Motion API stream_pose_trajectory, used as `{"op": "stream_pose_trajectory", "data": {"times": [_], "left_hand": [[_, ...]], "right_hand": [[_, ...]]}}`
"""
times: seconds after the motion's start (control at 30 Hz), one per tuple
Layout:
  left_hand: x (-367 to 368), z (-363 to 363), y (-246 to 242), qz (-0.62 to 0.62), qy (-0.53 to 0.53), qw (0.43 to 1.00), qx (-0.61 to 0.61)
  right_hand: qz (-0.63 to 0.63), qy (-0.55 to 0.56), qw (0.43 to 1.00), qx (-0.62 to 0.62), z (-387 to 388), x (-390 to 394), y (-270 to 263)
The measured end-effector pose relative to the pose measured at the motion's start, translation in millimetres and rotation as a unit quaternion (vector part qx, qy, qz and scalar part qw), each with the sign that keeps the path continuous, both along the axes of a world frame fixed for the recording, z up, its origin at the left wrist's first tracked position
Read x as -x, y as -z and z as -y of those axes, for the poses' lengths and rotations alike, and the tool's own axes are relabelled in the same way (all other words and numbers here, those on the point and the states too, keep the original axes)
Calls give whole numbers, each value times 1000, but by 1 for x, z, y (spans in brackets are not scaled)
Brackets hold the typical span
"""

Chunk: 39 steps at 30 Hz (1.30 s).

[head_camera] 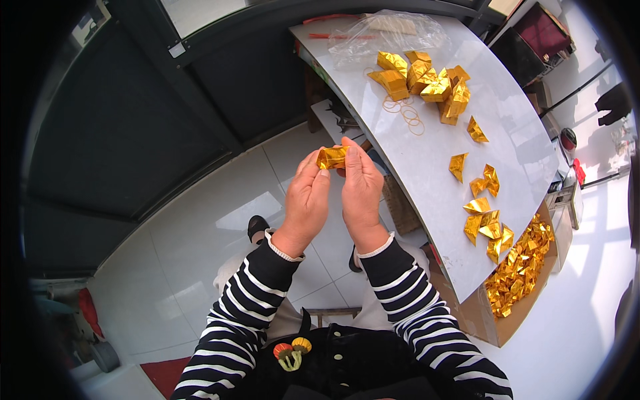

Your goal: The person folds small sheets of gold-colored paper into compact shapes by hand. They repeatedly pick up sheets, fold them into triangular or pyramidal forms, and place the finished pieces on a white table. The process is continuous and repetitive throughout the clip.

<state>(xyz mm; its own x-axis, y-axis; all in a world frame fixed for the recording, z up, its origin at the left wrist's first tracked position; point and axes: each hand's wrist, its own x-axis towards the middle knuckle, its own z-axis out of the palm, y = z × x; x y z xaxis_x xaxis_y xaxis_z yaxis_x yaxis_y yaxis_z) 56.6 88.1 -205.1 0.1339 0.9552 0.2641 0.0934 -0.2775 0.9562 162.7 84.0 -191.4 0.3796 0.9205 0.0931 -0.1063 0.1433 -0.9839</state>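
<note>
A small folded piece of gold foil paper [332, 158] is held between my two hands, above the floor just left of the table's edge. My left hand [307, 200] grips its left end with thumb and fingers. On its right end lie the thumb and fingertips of my right hand [362, 195]. On the white table [425, 165] to the right lie several loose folded gold foil pieces [477, 130]. Farther back are stacked bundles of folded gold paper [392, 84], with thin rubber bands [411, 116] beside them.
A cardboard box [505, 332] full of folded gold pieces [520, 275] stands beyond the table's near right edge. A clear plastic bag [350, 47] and red strips [330, 17] lie at the table's far end. Dark wall panels [125, 125] stand to the left.
</note>
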Motion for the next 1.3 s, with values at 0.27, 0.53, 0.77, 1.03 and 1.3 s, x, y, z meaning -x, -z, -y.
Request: {"op": "stream_pose_trajectory", "data": {"times": [0.27,0.53,0.77,1.03,1.3], "left_hand": [[3,-3,1,-30,-14,999,-38],[12,-3,-23,126,-21,984,123],[19,-14,-32,228,-33,942,243],[46,-30,-13,501,11,764,407],[55,-35,-19,641,32,673,368]], "right_hand": [[-105,-30,993,37,1,-3,12],[-402,-44,914,41,-4,-50,-30],[-339,-96,923,-153,33,-46,-86],[355,-178,808,-436,107,3,-183],[287,-211,826,-437,81,-7,-187]]}}
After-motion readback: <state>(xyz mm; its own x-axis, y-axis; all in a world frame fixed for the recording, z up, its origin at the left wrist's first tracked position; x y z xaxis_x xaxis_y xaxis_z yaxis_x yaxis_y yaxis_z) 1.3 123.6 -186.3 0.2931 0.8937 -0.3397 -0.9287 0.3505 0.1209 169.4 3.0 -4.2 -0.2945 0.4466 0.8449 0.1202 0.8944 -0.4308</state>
